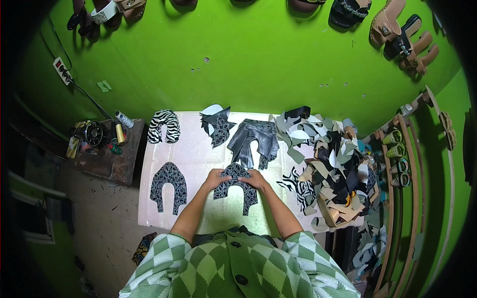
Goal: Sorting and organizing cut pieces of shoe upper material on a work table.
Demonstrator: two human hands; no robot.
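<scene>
A black-and-grey patterned arch-shaped cut piece (235,187) is held at the near middle of the table. My left hand (216,178) grips its left side and my right hand (255,179) its right, thumbs lying on top and the other fingers mostly hidden. Its two legs point toward me. Just beyond my hands lies a black leather-like sheet (254,139) with a similar arch-shaped opening. To the left rests a matching patterned arch piece (167,185). Farther back sits a zebra-striped arch piece (163,125), apparently a stack.
Scraps (318,134) pile up on the right, some in a box (334,214), beside zebra offcuts (298,186). More offcuts (217,126) lie at the back. A sewing machine (94,132) with thread spools stands left. Sandals (386,25) line the green wall; a wooden rack (392,198) stands right.
</scene>
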